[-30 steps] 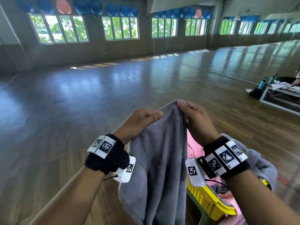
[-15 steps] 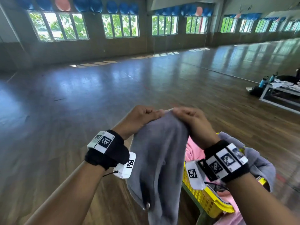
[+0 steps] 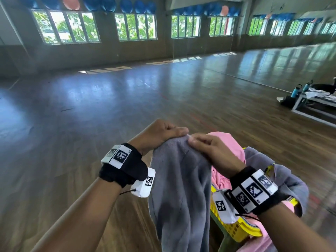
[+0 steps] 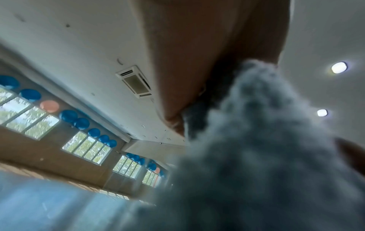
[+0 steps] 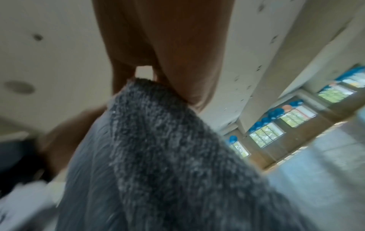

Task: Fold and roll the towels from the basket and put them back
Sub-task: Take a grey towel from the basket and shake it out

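Both my hands hold one grey towel up at its top edge, beside the basket.

On my left, my left hand (image 3: 160,135) is curled over the top of the grey towel (image 3: 181,188), thumb pressing the cloth against the fingers (image 3: 179,130); the left wrist view shows the bunched fabric gripped under the palm. Just beside it, nearly touching, my right hand (image 3: 211,151) pinches the same top edge between thumb and fingers, and the towel hangs down in loose folds between my forearms. To the right sits the yellow basket (image 3: 234,231), with a pink towel (image 3: 229,144) heaped inside and a second grey towel (image 3: 289,179) draped over its rim. Far right stands a low surface (image 3: 312,102) with blue bottles (image 3: 293,90).
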{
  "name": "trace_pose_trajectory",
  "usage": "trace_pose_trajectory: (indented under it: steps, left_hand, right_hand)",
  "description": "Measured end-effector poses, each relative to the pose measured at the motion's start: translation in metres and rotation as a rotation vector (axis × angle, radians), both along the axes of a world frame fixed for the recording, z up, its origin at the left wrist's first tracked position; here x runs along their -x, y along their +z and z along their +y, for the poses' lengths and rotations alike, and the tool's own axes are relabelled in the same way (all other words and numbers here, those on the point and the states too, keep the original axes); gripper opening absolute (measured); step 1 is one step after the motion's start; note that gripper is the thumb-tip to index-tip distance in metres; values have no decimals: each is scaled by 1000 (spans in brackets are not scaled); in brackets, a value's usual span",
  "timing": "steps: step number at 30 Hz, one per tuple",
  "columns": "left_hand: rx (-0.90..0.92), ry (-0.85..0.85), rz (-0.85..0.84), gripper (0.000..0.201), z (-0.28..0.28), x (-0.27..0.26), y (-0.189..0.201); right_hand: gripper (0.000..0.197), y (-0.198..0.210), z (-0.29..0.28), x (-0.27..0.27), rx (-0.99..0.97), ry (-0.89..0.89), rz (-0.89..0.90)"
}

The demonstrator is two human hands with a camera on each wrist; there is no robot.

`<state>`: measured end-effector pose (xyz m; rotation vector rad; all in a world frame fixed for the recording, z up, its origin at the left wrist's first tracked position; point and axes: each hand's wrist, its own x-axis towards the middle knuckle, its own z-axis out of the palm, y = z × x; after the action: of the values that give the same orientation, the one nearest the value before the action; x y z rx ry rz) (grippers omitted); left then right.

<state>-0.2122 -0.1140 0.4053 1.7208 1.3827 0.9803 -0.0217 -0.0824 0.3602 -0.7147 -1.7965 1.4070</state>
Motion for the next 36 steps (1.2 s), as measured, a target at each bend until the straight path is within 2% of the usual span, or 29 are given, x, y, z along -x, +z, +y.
trace_pose_trajectory:
  steps: [2,4,7,9,13,15,17,20,22,25,28,30,33,36]
  left_hand:
    - [-32,-33,-31,39,1,-3,2]
    - [24,-112,-22,29,0,0,-3]
    - [127,-106,-161,20,-2,10,-23]
    - [135,-13,-268,20,0,10,-41]
    - [140,288,-565,16,3,4,-66]
    - [90,381,-626,10,3,3,-68]
    - [34,379,-582,10,5,0,-62]
    - [-69,268,-320,10,9,-11,-53]
    - [-108,211,-223,8,11,-20,-53]
    - [-109,214,-235,8,9,-28,-58]
    - [-45,180,-307,11,5,-32,-65]
    - [-49,195,-310,7,2,-31,-72]
    - [-65,263,-300,7,0,-28,-81]
    - [-106,331,-288,9,4,-28,-84]
  right_hand:
    - [21,0,-9,2,22,43,1]
    - [26,5,-1,-5,48,-44,150]
    - [61,13,11,-17,15,-204,239]
    - [67,7,10,-18,4,-212,247]
    - [29,-13,4,-19,34,-261,210]
    - [18,-24,4,-20,59,-297,165]
    - [7,-30,4,-18,98,-298,95]
    - [15,-25,1,-11,158,-197,110]
    - [18,-20,1,-7,76,-181,91]
    - [16,-14,4,-5,-68,-274,54]
    - [20,1,15,-6,-12,-385,157]
    - [21,18,24,-12,39,-379,195]
    - [17,22,23,-14,-28,-287,-33]
    - [19,-18,7,-3,-27,-202,-232]
